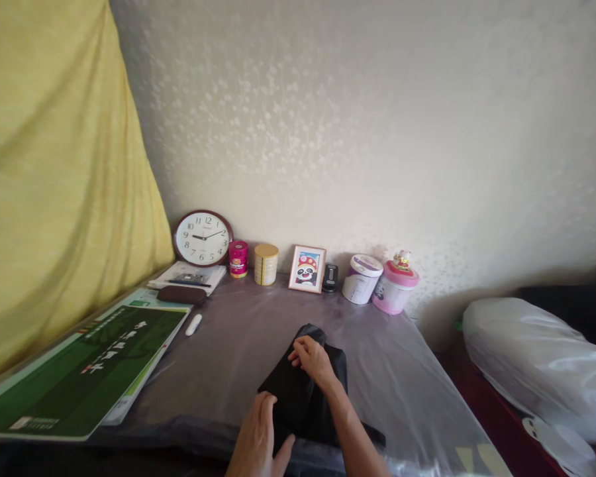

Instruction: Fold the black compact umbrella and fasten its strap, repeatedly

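Pale wallpaper [377, 132] covers the wall behind a table [218, 371] with a grey cover, and a yellow curtain [54, 165] hangs at the left side. Near the wall stand a round clock [203, 237], some tins and a small framed picture [306, 268]. Black cloth [302, 397] lies at the near side of the table, in the middle, a little creased. The left hand [258, 427] is at its left lower edge, with thumb and fingers wide apart. The right hand [314, 361] rests on its upper part, fingers loosely bent; whether they pinch the cloth, I cannot tell. The step in hand is, I think, arranging or smoothing this cloth. The next move probably calls for keeping one hand steady while the other lightly straightens the creases.
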Motion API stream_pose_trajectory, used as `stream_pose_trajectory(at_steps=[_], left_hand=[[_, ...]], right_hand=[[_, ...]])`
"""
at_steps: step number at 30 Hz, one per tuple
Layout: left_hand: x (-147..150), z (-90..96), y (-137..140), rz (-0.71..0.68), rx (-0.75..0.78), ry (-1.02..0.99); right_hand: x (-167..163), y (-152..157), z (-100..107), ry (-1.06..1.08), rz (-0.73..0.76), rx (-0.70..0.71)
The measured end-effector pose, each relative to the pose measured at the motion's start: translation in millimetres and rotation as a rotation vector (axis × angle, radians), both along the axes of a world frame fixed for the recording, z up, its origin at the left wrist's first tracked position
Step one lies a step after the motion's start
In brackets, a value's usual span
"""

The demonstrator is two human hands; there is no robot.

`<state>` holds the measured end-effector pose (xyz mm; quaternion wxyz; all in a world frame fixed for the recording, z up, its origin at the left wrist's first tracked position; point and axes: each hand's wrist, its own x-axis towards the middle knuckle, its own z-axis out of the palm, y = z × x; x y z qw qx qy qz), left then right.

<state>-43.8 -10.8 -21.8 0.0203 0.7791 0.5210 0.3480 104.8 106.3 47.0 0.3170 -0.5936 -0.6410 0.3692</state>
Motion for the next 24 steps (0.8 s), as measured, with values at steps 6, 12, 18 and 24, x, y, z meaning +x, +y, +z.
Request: stream_pose_trajectory(at_steps=[6, 12, 18, 24], left_hand=[[22, 31.2, 7, -0.059, 0.071, 0.1], [30, 8.3, 18, -0.059, -0.077, 0.173], [29, 12.0, 15, -0.106, -0.27, 0.12], [31, 25.5, 15, -0.11, -0.475, 0.142]], right_hand=[[-4, -13, 10, -0.198, 0.118, 0.13], [1, -36, 9, -0.209, 0.238, 0.281], [18, -35, -10, -0.226, 0.274, 0.549], [29, 8, -21, -0.346, 0.193, 0.531]])
